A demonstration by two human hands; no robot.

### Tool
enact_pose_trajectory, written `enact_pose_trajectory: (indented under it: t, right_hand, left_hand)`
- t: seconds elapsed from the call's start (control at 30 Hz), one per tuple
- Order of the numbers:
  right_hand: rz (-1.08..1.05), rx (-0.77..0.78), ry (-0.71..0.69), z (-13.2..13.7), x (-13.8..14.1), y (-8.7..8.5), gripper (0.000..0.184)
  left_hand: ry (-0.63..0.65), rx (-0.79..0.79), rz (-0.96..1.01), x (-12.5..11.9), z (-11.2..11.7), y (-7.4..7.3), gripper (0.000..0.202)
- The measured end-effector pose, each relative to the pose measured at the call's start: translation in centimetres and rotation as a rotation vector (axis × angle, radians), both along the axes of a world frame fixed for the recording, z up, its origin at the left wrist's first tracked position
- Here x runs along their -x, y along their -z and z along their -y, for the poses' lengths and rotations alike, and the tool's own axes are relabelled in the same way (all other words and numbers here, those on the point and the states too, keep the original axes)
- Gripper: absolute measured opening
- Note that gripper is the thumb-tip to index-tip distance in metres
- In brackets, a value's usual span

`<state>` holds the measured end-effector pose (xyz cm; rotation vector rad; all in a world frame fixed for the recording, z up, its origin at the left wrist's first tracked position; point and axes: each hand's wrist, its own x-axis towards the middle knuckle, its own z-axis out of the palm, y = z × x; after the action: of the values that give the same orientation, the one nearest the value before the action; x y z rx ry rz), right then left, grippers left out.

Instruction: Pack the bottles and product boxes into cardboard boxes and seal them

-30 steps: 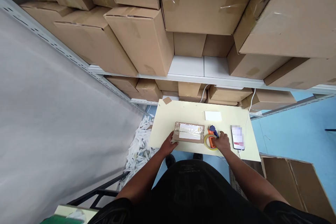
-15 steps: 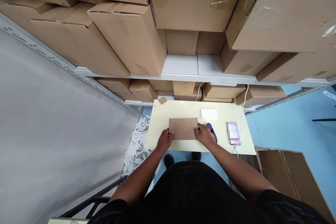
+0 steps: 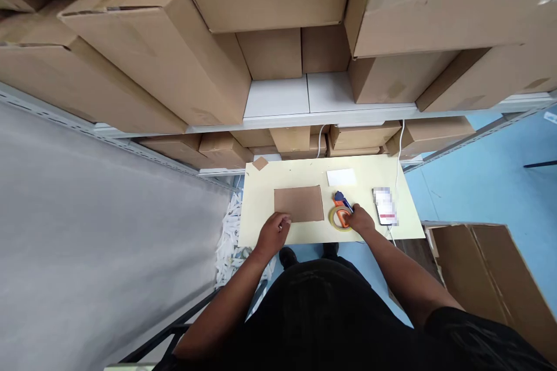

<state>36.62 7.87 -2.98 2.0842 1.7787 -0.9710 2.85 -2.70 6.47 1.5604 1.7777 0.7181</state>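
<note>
Cardboard parcel lies flat, plain face up, on the pale worktop. Your left hand sits at the parcel's near left corner, fingers curled against the edge; pinching or only bracing, I can't tell. Just right of the parcel, your right hand is closed round the orange tape dispenser, whose roll rests on the surface. This looks like the tape pick-up step. A clean strip would call for lifting the dispenser over the parcel with the left hand pinning it down.
</note>
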Motion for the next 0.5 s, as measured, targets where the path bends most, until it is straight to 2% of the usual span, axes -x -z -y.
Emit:
enact_pose_trajectory:
  t: [0.07, 0.13, 0.33, 0.43, 0.5]
  right_hand:
    - [-0.023, -0.034, -0.023, -0.7, 0.9, -0.6, 0.028]
    - [-0.056, -0.124, -0.058, -0.5, 1.5, -1.7, 0.029]
    - [-0.279, -0.525, -0.24, 3.3, 1.1, -5.1, 0.06]
    - [-0.328, -0.587, -0.282, 5.0, 0.6, -6.3, 0.065]
    - [-0.339, -0.596, -0.26, 5.7, 0.4, -6.8, 0.067]
  left_hand:
    - [0.086, 0.035, 0.036, -1.9, -0.5, -0.9, 0.026]
    - [0.091, 0.102, 0.114, -4.0, -1.6, -1.4, 0.026]
    - [-0.11, 0.456, 0.587, -9.5, -6.6, -2.1, 0.045]
    - [-0.144, 0.502, 0.672, -10.9, -8.2, -2.2, 0.041]
    - [-0.158, 0.52, 0.668, -11.3, -8.4, -1.9, 0.034]
